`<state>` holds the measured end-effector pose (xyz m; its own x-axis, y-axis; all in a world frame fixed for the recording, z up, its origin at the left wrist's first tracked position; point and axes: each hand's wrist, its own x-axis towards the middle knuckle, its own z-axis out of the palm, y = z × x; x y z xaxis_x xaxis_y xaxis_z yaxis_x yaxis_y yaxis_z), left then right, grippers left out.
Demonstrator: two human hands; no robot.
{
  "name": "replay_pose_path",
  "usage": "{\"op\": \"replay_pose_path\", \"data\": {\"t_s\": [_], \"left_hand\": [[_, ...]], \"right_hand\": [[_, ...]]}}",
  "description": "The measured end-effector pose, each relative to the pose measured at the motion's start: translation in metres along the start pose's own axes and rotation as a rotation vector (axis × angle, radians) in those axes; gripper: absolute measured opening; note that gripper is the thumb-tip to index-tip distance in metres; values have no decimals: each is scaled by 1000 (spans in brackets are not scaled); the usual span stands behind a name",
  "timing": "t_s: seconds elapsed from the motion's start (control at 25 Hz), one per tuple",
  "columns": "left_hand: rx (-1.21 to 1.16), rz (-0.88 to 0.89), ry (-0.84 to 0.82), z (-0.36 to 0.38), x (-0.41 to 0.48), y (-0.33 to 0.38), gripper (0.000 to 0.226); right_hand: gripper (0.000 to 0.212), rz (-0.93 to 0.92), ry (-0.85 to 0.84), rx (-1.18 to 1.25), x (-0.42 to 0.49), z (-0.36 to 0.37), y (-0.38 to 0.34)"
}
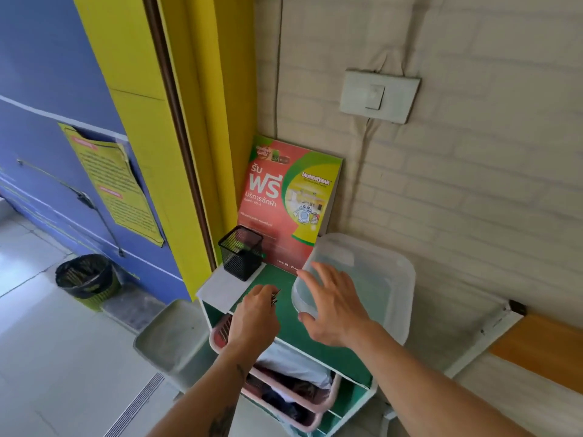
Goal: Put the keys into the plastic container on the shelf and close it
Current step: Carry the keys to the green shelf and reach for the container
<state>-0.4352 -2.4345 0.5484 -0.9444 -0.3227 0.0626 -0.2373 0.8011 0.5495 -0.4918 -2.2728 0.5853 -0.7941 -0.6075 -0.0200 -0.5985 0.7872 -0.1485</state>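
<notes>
- Stage of task: early. I judge that nothing is stowed yet; the small bunch of dark metal keys (275,298) is in my left hand (252,320), not in the box.
- Container: the translucent, rounded-rectangular plastic container (362,279) stands on the green top of the white-framed shelf unit (284,279), just right of my left grip and partly under my right hand (334,307).
- Lid: a clear panel rises behind the box on the far side of my right grip. I take it for the lid tipped up, but the plastic is too see-through for me to say whether it is hinged, lifted or leaning.
- Left grip: fingers curled and pressed together around the keys, whose tips stick out past the knuckles toward the container. The grip hangs over the shelf top, near the box rim but apart from it.
- Right grip: fingers spread wide, pinching nothing. The thumb lies against the near rim of the container and the palm hovers over its near-left corner; whether the fingertips touch plastic I cannot tell.
- Remaining, in my judgement: carry the keys right across the rim, let them go inside, bring the lid down, press it shut.
- Bystanders: a black wire-mesh pen cup (241,252) and a red-and-green laundry advert board (284,197) stand beyond my left grip, clear of the path.
</notes>
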Motion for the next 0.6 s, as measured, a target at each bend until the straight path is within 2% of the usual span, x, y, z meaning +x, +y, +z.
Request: {"op": "replay_pose_path", "data": {"t_s": [0.2, 0.4, 0.6], "left_hand": [[122, 144, -80, 19, 17, -21, 35], [212, 247, -75, 26, 27, -34, 40], [149, 325, -55, 22, 23, -31, 45]], "right_hand": [[81, 27, 76, -2, -1, 5, -3], [86, 110, 67, 24, -2, 8, -5], [87, 93, 78, 14, -2, 7, -5]]}}
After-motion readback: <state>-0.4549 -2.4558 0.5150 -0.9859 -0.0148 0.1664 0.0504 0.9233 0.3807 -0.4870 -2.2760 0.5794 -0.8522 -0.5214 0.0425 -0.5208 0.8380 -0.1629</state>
